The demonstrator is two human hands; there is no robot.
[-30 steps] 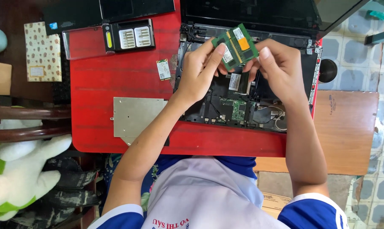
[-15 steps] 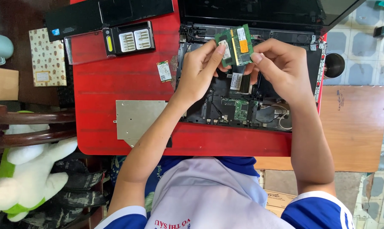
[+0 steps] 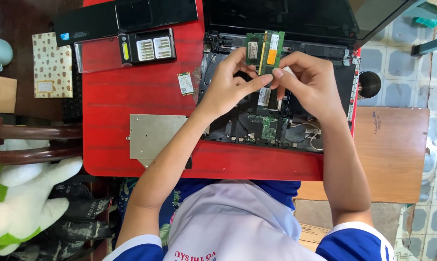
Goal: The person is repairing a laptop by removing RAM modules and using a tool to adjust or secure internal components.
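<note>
Head view: both hands over an opened laptop (image 3: pixel 276 121) w/ its insides bare, on a red counter (image 3: pixel 146 96). Left hand (image 3: pixel 230 84) and right hand (image 3: pixel 308 82) meet at two green RAM sticks (image 3: pixel 265 46), held side by side just above the laptop's top edge, near the dark screen (image 3: pixel 286 14). Left grip: thumb & fingers pinching the sticks' lower edge from the left. Right grip: fingertips pressed together on the same lower edge from the right. One stick carries an orange label, the other a white one.

Left of the laptop on the counter: small green card (image 3: pixel 185 83), apart from the hands; a bit set (image 3: pixel 147 47) in a black case; long black panel (image 3: pixel 126 17) at the top; grey metal plate (image 3: pixel 155 135) near the left forearm. Off the counter: patterned box (image 3: pixel 51 65) at left, white-green plush toy (image 3: pixel 20 203) at lower left, wooden stool (image 3: pixel 387 150) at right.
</note>
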